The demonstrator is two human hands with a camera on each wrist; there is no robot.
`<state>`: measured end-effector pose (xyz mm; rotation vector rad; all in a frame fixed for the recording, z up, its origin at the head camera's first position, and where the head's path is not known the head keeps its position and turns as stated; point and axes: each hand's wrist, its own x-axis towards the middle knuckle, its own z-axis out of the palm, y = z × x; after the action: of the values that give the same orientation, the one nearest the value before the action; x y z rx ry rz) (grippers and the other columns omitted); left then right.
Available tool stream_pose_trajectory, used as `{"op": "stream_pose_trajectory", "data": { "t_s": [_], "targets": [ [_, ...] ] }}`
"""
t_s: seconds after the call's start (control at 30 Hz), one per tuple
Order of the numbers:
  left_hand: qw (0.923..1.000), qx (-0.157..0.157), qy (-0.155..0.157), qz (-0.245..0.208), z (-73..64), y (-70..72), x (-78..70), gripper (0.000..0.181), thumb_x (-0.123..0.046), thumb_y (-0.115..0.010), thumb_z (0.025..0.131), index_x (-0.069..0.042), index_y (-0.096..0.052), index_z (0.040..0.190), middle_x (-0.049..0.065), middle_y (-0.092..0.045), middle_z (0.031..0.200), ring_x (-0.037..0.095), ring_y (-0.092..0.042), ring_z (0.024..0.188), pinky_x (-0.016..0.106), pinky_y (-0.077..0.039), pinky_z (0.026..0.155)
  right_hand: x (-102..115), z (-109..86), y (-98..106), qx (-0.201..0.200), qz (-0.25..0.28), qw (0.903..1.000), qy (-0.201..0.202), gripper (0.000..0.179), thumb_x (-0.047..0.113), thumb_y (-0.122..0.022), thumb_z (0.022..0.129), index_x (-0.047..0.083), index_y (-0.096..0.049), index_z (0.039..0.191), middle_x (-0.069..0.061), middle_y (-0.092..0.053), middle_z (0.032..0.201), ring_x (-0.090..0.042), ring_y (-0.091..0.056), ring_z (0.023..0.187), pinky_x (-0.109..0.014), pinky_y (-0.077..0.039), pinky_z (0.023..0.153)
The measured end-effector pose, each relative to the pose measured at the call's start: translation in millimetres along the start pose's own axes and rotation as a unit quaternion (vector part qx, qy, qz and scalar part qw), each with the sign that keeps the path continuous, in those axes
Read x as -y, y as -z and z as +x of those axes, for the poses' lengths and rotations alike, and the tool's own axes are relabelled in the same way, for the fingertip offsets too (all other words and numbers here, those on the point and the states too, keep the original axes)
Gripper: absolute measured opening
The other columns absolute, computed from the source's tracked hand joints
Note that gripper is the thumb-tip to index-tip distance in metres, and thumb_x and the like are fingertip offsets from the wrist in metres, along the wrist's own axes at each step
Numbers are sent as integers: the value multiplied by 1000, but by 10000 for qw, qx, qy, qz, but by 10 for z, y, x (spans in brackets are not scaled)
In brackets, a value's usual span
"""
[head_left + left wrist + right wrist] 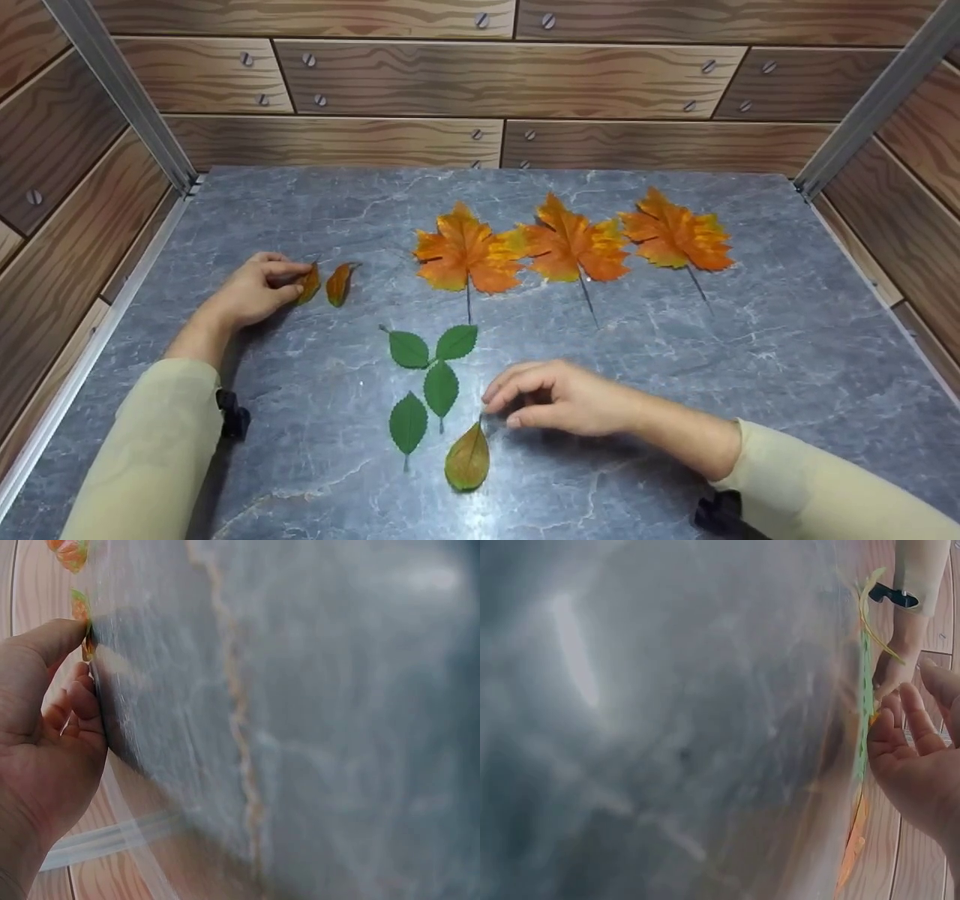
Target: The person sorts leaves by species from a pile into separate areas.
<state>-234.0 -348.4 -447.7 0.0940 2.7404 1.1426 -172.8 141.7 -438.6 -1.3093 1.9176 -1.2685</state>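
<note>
Sleeve [142, 450], left hand [255, 291] pinching leaf [312, 285], right [581, 400] loose, only head view separates green leaves [441, 388]

Small orange leaf [310, 286]; curved brownish-green leaf [468, 459]

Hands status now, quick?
Left hand: closed, pinching a small orange leaf.
Right hand: open, fingertips by the brown-green leaf's stem; contact unclear.
</note>
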Motion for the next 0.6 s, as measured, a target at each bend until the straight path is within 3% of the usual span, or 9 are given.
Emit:
{"op": "stream_pose_trajectory", "data": {
  "t_s": [0.17,0.3,0.6],
  "targets": [
    [10000,32,25,14,-2,-5,7,45,-17,-62,109,-3,-59,151,27,-38,154,47,-47,135,63,-36,114,-34,50,6,471,26,9988,107,24,14,-69,105,8,-77,127,-9,-66,142,-25,-60,134,-36,-52,105],
    [10000,50,14,22,-1,-2,10,45,-18,-62,109,-3,-59,151,27,-38,153,47,-47,135,64,-36,114,-60,73,10,680,-18,9976,123,25,13,-67,106,7,-77,129,-6,-65,146,-24,-58,137,-36,-49,110],
    [9999,3,-80,103,-9,7,0,45,-19,-62,109,-2,-59,151,28,-38,153,49,-48,132,65,-37,112,-97,173,-66,454,-225,9984,248,24,12,-72,103,5,-79,124,-3,-73,133,-20,-65,128,-37,-48,111]
  ]
}}
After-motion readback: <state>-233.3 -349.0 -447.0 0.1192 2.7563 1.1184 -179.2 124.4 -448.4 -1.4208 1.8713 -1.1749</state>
